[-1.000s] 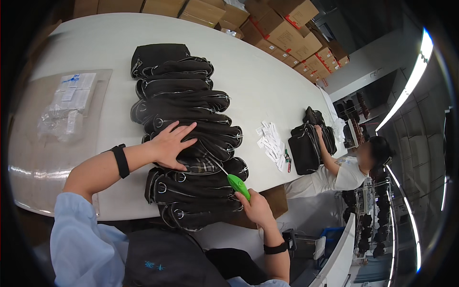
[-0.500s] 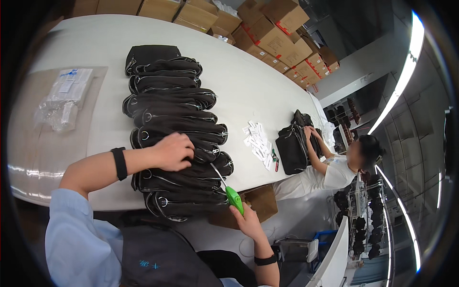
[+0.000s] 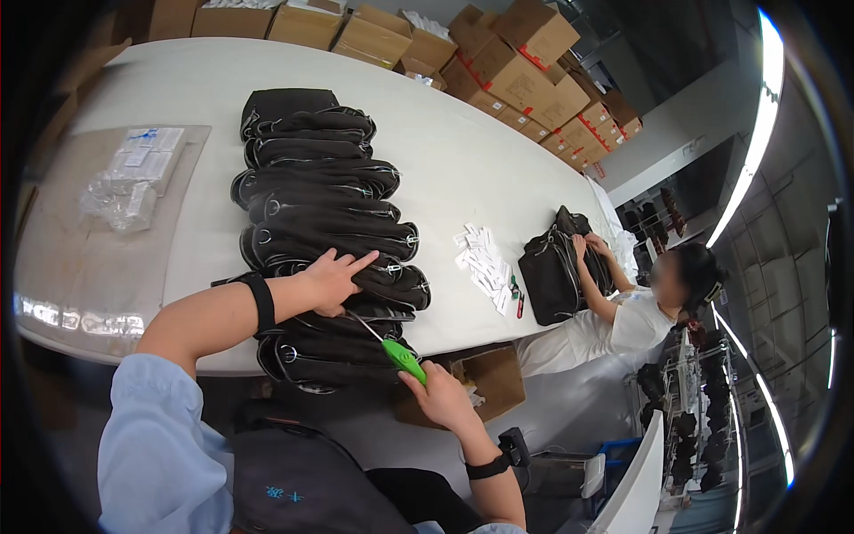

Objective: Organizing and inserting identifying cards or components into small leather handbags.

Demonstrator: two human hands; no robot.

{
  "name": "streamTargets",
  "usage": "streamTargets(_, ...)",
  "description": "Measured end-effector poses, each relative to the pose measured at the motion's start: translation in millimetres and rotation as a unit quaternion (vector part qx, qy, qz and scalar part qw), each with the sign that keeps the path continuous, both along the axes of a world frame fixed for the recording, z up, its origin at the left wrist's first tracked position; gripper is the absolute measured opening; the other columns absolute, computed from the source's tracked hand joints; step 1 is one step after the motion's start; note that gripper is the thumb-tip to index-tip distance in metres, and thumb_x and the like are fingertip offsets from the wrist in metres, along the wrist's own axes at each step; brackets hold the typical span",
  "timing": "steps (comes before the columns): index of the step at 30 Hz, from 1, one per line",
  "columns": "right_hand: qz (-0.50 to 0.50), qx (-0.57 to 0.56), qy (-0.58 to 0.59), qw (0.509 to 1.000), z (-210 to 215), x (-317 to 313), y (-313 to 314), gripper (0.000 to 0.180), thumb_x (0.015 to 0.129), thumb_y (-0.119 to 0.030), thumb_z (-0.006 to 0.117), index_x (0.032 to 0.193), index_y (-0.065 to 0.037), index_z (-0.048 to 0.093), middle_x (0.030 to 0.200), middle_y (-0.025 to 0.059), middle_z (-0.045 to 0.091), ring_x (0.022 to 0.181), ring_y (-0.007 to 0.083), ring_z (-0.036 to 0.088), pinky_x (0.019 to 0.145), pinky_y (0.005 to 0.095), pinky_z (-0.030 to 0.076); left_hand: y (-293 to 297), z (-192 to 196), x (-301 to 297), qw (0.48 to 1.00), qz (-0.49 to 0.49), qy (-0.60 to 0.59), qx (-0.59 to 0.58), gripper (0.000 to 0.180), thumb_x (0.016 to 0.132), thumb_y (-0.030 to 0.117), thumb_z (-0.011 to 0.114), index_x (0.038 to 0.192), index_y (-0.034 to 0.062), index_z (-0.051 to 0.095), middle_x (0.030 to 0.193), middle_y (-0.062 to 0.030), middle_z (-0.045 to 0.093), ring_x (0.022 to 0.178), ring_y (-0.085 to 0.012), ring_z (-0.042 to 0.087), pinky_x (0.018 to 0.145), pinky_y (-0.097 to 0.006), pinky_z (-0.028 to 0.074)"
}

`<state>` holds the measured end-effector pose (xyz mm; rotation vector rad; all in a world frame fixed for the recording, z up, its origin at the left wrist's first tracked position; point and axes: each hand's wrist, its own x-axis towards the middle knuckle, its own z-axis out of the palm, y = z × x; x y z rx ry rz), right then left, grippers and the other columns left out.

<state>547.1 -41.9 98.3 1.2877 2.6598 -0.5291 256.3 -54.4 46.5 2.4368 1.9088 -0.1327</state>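
Observation:
A long row of black bags point(image 3: 325, 206) with silver zippers and metal rings stands packed close together on the white table. My left hand point(image 3: 331, 280) lies on the nearer bags, its index finger stretched out and the fingers apart. In my right hand point(image 3: 442, 396), at the near end of the row, is a green-handled tool point(image 3: 405, 358) with a thin metal shaft, like a screwdriver. The shaft points up and left to the bags beside my left hand. Its tip is hidden among the dark fabric.
White paper tags point(image 3: 485, 267) lie in a heap right of the row, beside a small red-and-green tool point(image 3: 519, 298). A co-worker point(image 3: 636, 311) handles black bags point(image 3: 553, 271) there. Packed white papers point(image 3: 147, 160) rest on the clear sheet at left. An open carton point(image 3: 498, 378) stands below the table edge.
The tool and my right hand have moved left, the shaft now reaching in close to my left hand. My left fingers have spread from a curled pose. The view has shifted slightly.

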Motion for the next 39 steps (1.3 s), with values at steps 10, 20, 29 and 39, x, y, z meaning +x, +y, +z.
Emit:
streamTargets(10,-0.026,-0.053,0.054,0.997,-20,22,9,0.047,0.094,-0.044,0.054,0.087,0.002,0.055,0.083,0.0276,0.061,0.083,0.0463,0.059,0.071,0.0494,0.047,-2,-13,-7,0.997,-0.015,-0.059,0.040,0.055,0.073,0.044,0.072,0.124,0.0248,0.064,0.157,-0.0137,0.012,0.132,-0.0265,0.035,0.110,-0.043,0.026)
streamTargets(20,-0.059,-0.111,0.110,0.986,4,-3,11,0.042,0.095,-0.040,0.055,0.087,0.001,0.053,0.080,0.0240,0.060,0.080,0.0422,0.060,0.069,0.0448,0.046,-25,-11,-80,0.940,0.049,-0.297,0.157,0.022,0.081,0.025,0.065,0.100,0.0127,0.070,0.107,-0.0074,0.066,0.120,-0.0250,0.050,0.107,-0.044,0.030)
streamTargets(29,0.037,-0.042,0.030,0.998,-2,-85,25,0.046,0.094,-0.042,0.054,0.088,0.003,0.054,0.084,0.0263,0.060,0.081,0.0453,0.059,0.070,0.0482,0.047,-22,-41,-98,0.955,0.088,-0.271,0.086,0.038,0.086,0.042,0.060,0.113,0.0169,0.069,0.119,-0.0044,0.061,0.134,-0.0244,0.034,0.116,-0.050,0.009)
streamTargets(39,-0.066,-0.071,0.117,0.988,-6,-21,62,0.042,0.094,-0.038,0.057,0.092,0.004,0.056,0.078,0.0268,0.061,0.077,0.0440,0.059,0.068,0.0448,0.047,-18,-12,-56,0.942,-0.005,-0.206,0.263,0.012,0.073,0.022,0.069,0.080,0.0128,0.070,0.083,0.0004,0.065,0.103,-0.0203,0.054,0.095,-0.040,0.037)
